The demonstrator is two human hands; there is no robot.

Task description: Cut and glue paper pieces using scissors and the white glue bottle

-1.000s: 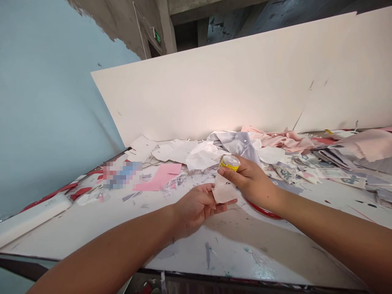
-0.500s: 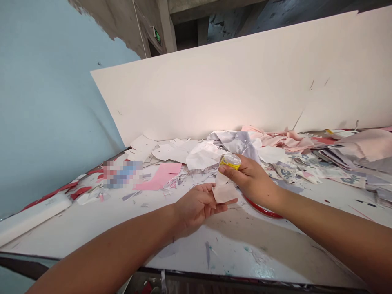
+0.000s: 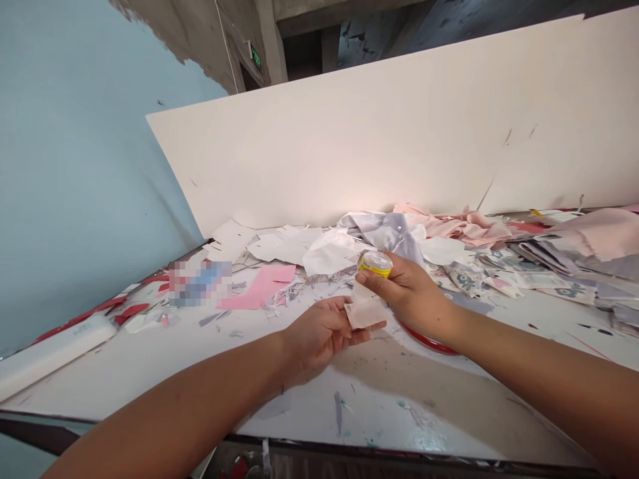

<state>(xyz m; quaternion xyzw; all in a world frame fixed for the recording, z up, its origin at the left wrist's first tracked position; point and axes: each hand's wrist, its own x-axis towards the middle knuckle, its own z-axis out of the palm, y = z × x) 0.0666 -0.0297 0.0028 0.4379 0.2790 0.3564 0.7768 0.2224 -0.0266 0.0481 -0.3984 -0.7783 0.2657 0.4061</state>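
My right hand is closed around a small bottle with a yellow label band and a clear, pale end facing up. The bottle's lower end points down toward a small pale piece of fabric or paper; whether they touch I cannot tell. My left hand holds this piece by its left side, the thumb side against it and the other fingers stretched beneath. Under my right wrist, part of a red, curved rim shows on the table; the rest of that object is hidden.
Scraps cover the back of the white table: white sheets, a pink piece, grey cloth, peach cloth and patterned cloth. A white panel stands behind them. A white roll-like object lies at left.
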